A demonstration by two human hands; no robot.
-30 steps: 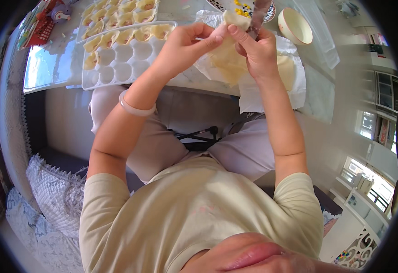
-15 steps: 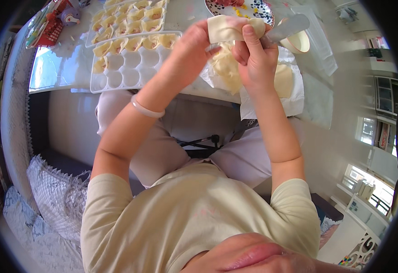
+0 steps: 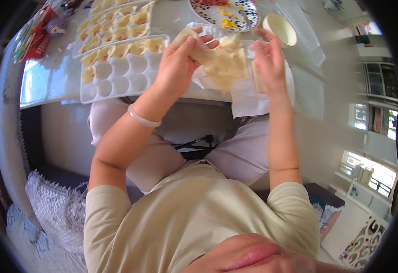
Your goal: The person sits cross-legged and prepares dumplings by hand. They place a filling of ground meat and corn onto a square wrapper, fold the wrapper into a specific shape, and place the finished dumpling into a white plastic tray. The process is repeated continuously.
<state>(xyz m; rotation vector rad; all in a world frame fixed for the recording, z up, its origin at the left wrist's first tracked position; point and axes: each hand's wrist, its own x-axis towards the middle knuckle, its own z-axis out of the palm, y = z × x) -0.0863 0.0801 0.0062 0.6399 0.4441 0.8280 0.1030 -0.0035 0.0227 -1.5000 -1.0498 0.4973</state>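
My left hand (image 3: pixel 178 66) is closed on a pale dough wrapper (image 3: pixel 198 48), held above the table's near edge. My right hand (image 3: pixel 271 61) is just to its right, fingers around a thin metal utensil (image 3: pixel 249 26) whose tip reaches toward a spotted plate (image 3: pixel 208 12) with red and yellow filling. Between my hands lies a loose stack of square wrappers (image 3: pixel 228 66) on a white sheet (image 3: pixel 249 100). Left of my left hand is a white tray (image 3: pixel 121 75) with round wells; its far row holds folded dumplings.
A second tray (image 3: pixel 117 20) full of dumplings stands behind the first. A small cream bowl (image 3: pixel 278 28) sits right of the plate. Red packaging (image 3: pixel 35 34) lies at the far left. My knees are under the table's edge; a white bracelet (image 3: pixel 142 119) circles my left wrist.
Both hands have come down from the plate toward the wrapper stack and parted. The utensil, pointing up and right before, now points toward the plate. The wrapper stays in my left hand.
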